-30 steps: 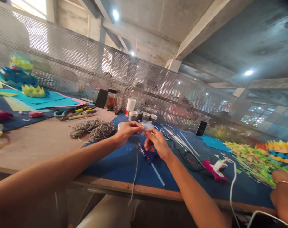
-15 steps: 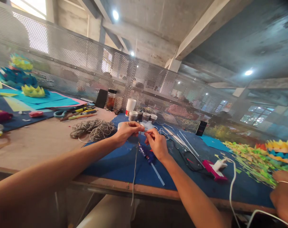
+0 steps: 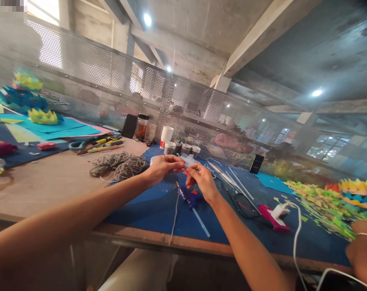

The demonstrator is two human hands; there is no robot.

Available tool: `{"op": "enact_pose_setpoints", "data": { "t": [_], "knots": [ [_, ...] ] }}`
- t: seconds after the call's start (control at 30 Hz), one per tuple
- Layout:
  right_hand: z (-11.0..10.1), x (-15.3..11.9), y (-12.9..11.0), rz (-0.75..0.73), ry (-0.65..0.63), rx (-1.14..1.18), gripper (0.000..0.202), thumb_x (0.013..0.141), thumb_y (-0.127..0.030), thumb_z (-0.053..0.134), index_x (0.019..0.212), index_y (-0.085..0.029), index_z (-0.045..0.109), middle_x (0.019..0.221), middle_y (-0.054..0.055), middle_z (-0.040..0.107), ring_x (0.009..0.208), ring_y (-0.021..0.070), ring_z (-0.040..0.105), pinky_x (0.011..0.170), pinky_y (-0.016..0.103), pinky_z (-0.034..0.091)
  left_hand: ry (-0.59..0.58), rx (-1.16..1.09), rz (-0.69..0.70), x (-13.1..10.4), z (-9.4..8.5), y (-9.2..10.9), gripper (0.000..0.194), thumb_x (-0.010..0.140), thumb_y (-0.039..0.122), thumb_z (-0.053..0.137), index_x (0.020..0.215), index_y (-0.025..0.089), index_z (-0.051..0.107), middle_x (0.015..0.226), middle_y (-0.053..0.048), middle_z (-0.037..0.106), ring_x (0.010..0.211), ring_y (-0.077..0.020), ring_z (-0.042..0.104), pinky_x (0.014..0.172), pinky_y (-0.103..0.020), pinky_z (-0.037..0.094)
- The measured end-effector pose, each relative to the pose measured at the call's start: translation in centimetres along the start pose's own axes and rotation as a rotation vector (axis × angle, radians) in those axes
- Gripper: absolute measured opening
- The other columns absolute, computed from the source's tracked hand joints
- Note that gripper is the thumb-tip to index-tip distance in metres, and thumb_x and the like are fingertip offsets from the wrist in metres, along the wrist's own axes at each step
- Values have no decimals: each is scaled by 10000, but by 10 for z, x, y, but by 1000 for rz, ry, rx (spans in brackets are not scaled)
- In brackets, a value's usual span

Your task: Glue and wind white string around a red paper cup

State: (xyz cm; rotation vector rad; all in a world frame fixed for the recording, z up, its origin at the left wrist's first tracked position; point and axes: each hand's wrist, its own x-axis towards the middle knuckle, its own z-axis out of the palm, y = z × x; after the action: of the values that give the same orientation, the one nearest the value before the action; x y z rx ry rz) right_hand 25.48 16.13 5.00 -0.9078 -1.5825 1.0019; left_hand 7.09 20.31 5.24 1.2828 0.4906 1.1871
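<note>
My left hand is closed in a pinch above the blue mat, its fingertips almost meeting those of my right hand, which is pinched too. A thin grey cord runs up toward the fingertips from the table's front edge; its upper end is hidden at the fingers. Below the hands a dark blue glue gun lies with a clear glue stick poking out of its back. A coil of grey cord rests left of my left hand. Small grey pots stand just beyond the hands.
A perforated metal screen backs the table. Pliers and scissors lie left; a pink power strip with a white plug is right. Paper scraps and another person's arm are at far right.
My right hand has moved slightly right and its fingers have shifted. The hanging cord has swung a little right, toward the glue gun. My left hand stays nearly in place.
</note>
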Motion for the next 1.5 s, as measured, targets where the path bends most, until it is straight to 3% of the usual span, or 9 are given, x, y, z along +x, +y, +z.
{"op": "enact_pose_setpoints", "data": {
  "t": [0.23, 0.57, 0.77, 0.87, 0.97, 1.23, 1.5],
  "knots": [
    [-3, 0, 0, 123, -92, 212, 276, 829, -453, 732, 857, -209, 605, 546, -57, 629, 414, 83, 525, 439, 188, 434, -25, -25, 10, 0, 0, -2, 237, 647, 282, 900, 769, 137, 757, 814, -42, 736, 743, -147, 693, 798, -303, 549],
    [-4, -1, 0, 118, -143, 203, 285, 867, -482, 691, 881, -211, 605, 538, -64, 609, 403, 81, 514, 418, 184, 396, -50, -15, 23, -1, -1, -1, 175, 695, 270, 862, 771, 150, 759, 772, -29, 714, 728, -125, 656, 722, -254, 518],
    [2, 1, 4, -44, 27, -66, 307, 877, -516, 667, 883, -214, 611, 594, -17, 672, 495, 149, 633, 543, 270, 535, 13, 10, 28, -1, 0, 0, 205, 664, 286, 880, 725, 152, 738, 747, -17, 699, 678, -106, 625, 680, -239, 499],
    [5, -2, 7, -183, 128, -320, 235, 901, -476, 658, 893, -247, 605, 636, -10, 689, 547, 176, 654, 593, 302, 538, 33, 23, 21, -1, 0, 1, 230, 637, 291, 894, 701, 146, 727, 703, -17, 691, 655, -110, 617, 659, -242, 491],
    [6, -5, 8, -253, 143, -478, 201, 947, -466, 597, 893, -273, 606, 626, -11, 681, 540, 189, 647, 593, 316, 520, 32, 31, 20, -1, 1, 1, 224, 646, 289, 886, 708, 142, 729, 672, -18, 684, 641, -111, 606, 658, -245, 487],
    [2, 0, 3, 21, -120, 49, 337, 863, -543, 682, 896, -224, 579, 547, -39, 660, 416, 132, 600, 461, 236, 496, -6, 17, 9, -1, 0, -1, 220, 668, 295, 877, 741, 140, 738, 712, -13, 693, 666, -102, 611, 689, -235, 491],
    [-3, -1, 3, 79, -203, 173, 300, 895, -489, 666, 912, -196, 605, 568, -36, 663, 430, 95, 583, 453, 185, 452, -30, 2, 10, -1, -1, -1, 215, 679, 297, 874, 743, 142, 739, 736, -14, 693, 719, -114, 632, 718, -239, 498]
  ]
}}
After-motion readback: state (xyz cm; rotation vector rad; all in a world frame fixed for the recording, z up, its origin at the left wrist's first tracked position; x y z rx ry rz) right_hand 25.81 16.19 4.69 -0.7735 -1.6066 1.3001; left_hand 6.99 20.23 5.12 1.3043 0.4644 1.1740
